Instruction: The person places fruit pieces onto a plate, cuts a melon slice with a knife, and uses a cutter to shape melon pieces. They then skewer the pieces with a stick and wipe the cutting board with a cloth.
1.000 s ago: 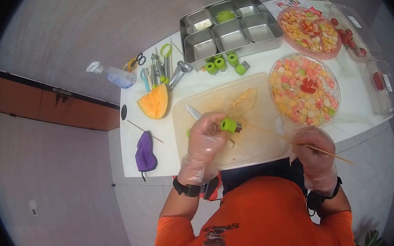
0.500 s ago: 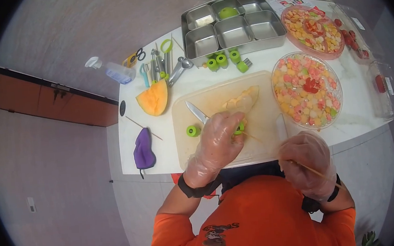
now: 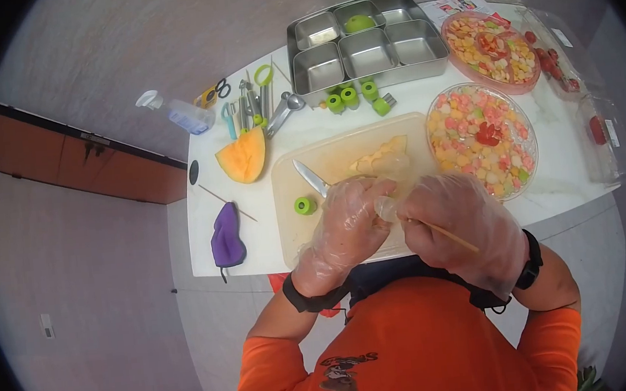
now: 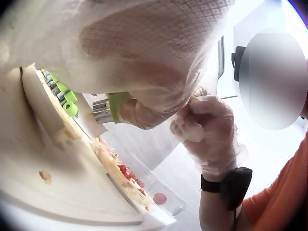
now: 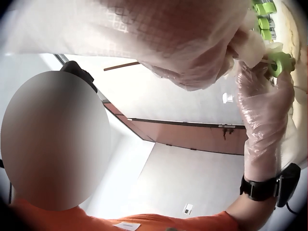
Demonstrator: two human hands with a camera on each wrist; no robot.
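My gloved left hand (image 3: 352, 218) grips a green-handled fruit cutter (image 5: 282, 64), over the near part of the cutting board (image 3: 295, 245). The cutter's metal end (image 4: 101, 111) shows in the left wrist view; the head view hides the cutter behind the fingers. Close beside it, my gloved right hand (image 3: 468, 226) holds a thin wooden skewer (image 3: 447, 236), one end sticking out toward my body. Its other end runs toward the cutter's handle in the right wrist view. A knife (image 3: 311, 177), another green cutter (image 3: 304, 206) and a pale melon slice (image 3: 384, 158) lie on the board.
A bowl of mixed fruit pieces (image 3: 466, 160) stands right of the board, a pink fruit tray (image 3: 457, 56) behind it. At the back is a steel compartment tray (image 3: 370, 79). Left are a melon wedge (image 3: 243, 157), utensils, a spray bottle (image 3: 191, 118) and a purple pouch (image 3: 227, 236).
The right hand has moved left with the skewer, up to the left hand. The left hand has turned the cutter, hiding it from the head view.
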